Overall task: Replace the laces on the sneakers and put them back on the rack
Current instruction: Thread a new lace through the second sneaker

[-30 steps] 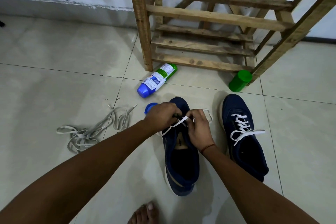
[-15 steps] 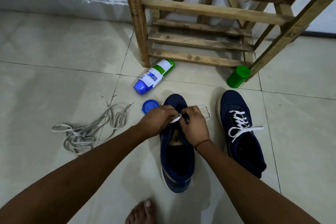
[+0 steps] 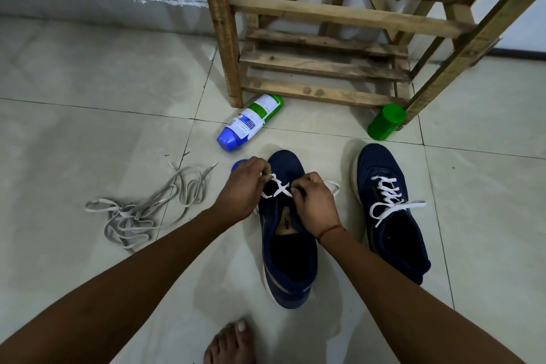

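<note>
Two navy sneakers stand on the tiled floor. The left sneaker point(image 3: 288, 251) carries a white lace point(image 3: 277, 190) crossed once over its front eyelets. My left hand point(image 3: 243, 189) pinches one end of that lace at the shoe's left side. My right hand point(image 3: 314, 204) grips the other end on the right side, above the tongue. The right sneaker point(image 3: 390, 210) is laced in white with loose ends lying across it. A heap of grey old laces point(image 3: 139, 210) lies on the floor to the left. The wooden rack point(image 3: 325, 32) stands behind the shoes.
A blue-and-green spray can point(image 3: 249, 122) lies on its side by the rack's left leg, its blue cap point(image 3: 237, 165) half hidden behind my left hand. A green cap point(image 3: 385, 121) lies by the right leg. My bare foot point(image 3: 230, 343) is at the bottom edge.
My hands have drawn apart, pulling the white lace so a cross now shows over the left sneaker's eyelets. The view has tilted slightly.
</note>
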